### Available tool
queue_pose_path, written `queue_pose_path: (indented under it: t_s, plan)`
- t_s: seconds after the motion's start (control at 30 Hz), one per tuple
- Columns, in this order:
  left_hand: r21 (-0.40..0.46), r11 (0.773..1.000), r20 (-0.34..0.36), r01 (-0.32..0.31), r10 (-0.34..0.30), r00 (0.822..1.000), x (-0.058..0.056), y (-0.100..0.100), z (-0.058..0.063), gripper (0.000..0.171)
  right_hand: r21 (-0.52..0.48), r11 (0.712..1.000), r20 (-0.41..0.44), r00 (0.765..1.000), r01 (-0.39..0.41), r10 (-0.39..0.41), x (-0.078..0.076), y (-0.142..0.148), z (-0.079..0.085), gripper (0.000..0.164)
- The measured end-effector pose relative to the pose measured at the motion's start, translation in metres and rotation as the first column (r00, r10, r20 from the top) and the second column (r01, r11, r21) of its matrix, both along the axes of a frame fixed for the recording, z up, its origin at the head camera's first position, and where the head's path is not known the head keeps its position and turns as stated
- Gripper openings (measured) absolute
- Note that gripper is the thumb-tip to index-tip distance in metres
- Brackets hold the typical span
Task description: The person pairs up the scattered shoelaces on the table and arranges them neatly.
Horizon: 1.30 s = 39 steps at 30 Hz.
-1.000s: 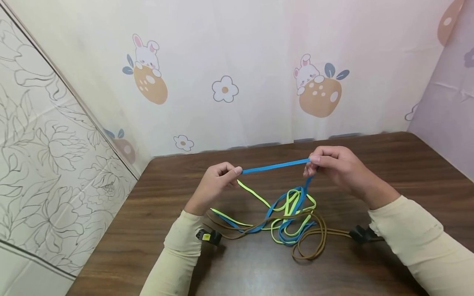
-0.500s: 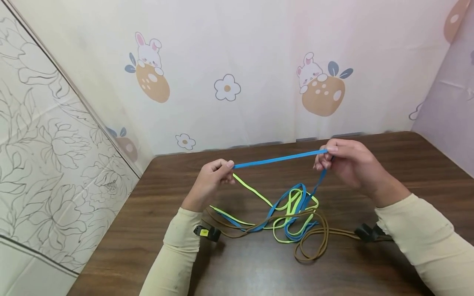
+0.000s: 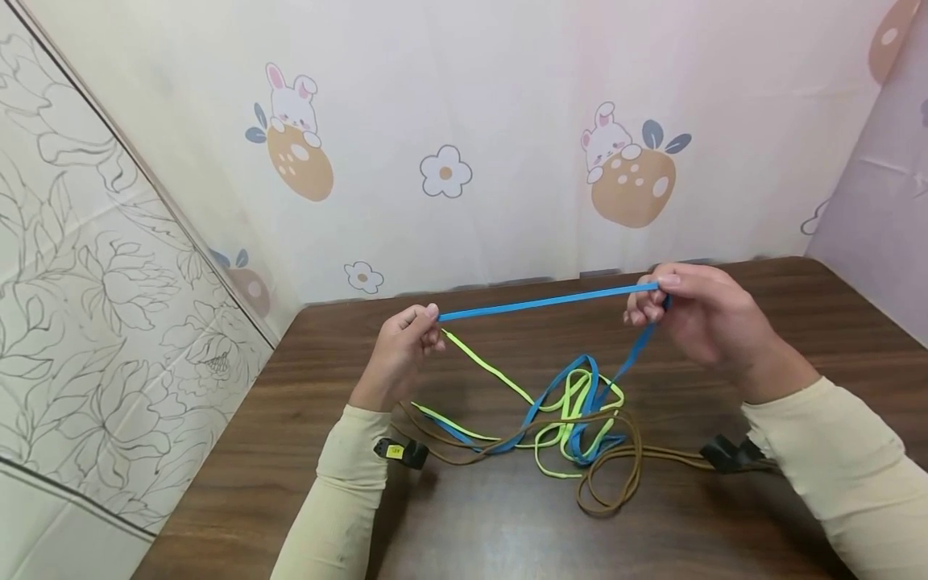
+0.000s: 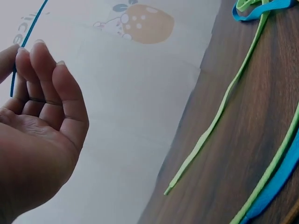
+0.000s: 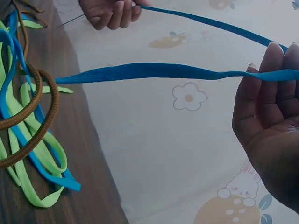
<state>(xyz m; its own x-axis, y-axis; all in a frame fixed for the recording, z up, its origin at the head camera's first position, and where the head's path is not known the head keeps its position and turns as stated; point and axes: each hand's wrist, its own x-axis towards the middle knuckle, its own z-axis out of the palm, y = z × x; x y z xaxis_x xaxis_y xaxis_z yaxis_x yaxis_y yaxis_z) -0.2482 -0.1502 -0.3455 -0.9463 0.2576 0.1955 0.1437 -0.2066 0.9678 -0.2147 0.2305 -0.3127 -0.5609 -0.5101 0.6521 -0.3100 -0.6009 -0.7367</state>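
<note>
A flat blue shoelace is stretched between my two hands above the table. My left hand pinches its end between thumb and forefinger; a short tip pokes past the fingers in the left wrist view. My right hand pinches the lace further along, and from there it slopes down to the tangle. In that pile, the blue lace mixes with a neon yellow-green shoelace and a round brown lace. One yellow-green end lies on the table below my left hand.
The dark wood table runs back to a wall covering printed with rabbits and flowers. A panel with line-drawn flowers stands at the left. Black wrist straps sit at both sleeves.
My hands have drawn apart, the left going left and the right going right and up, so the blue span is longer. More blue lace has risen from the pile toward my right hand.
</note>
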Motion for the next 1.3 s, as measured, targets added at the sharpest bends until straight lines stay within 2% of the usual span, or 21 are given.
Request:
queue_pose_path:
  t_s: [0.17,0.37,0.5,0.63,0.77,0.87,1.0,1.17,1.3]
  plan:
    - [0.053,0.998,0.002,-0.019,0.019,1.0,-0.002,-0.001,-0.003,0.036,-0.029,1.0,0.037,0.999,0.005,-0.004,0.004,0.001,0.005,0.056]
    - [0.16,0.987,-0.023,-0.027,0.032,0.999,-0.004,-0.004,-0.003,0.038,-0.076,0.996,0.113,0.993,0.039,-0.03,0.008,0.003,0.009,0.059]
    - [0.208,0.978,-0.046,-0.032,0.042,0.998,-0.005,-0.006,-0.003,0.037,-0.118,0.993,0.156,0.987,-0.01,0.028,0.007,0.005,0.01,0.06]
    - [0.243,0.969,-0.053,-0.031,0.046,0.998,-0.007,-0.009,-0.003,0.037,-0.135,0.987,0.144,0.983,-0.092,0.111,0.003,0.008,0.009,0.058]
    - [0.27,0.961,-0.036,-0.06,0.072,0.997,-0.008,-0.012,-0.003,0.038,-0.143,0.982,0.142,0.98,-0.123,0.143,0.002,0.011,0.009,0.056]
    - [0.286,0.955,-0.021,-0.081,0.09,0.996,-0.009,-0.014,-0.003,0.037,-0.178,0.973,0.171,0.969,-0.149,0.179,0.002,0.013,0.01,0.058]
    - [0.303,0.948,-0.035,-0.097,0.113,0.993,-0.01,-0.018,-0.003,0.037,-0.24,0.955,0.215,0.949,-0.176,0.229,0.004,0.017,0.012,0.062]
    - [0.318,0.943,-0.065,-0.1,0.127,0.99,-0.011,-0.02,-0.004,0.038,-0.268,0.952,0.263,0.939,-0.149,0.221,0.008,0.021,0.016,0.065]
    - [0.325,0.94,-0.065,-0.1,0.128,0.99,-0.012,-0.02,-0.005,0.038,-0.26,0.956,0.263,0.943,-0.133,0.203,0.007,0.026,0.018,0.064]
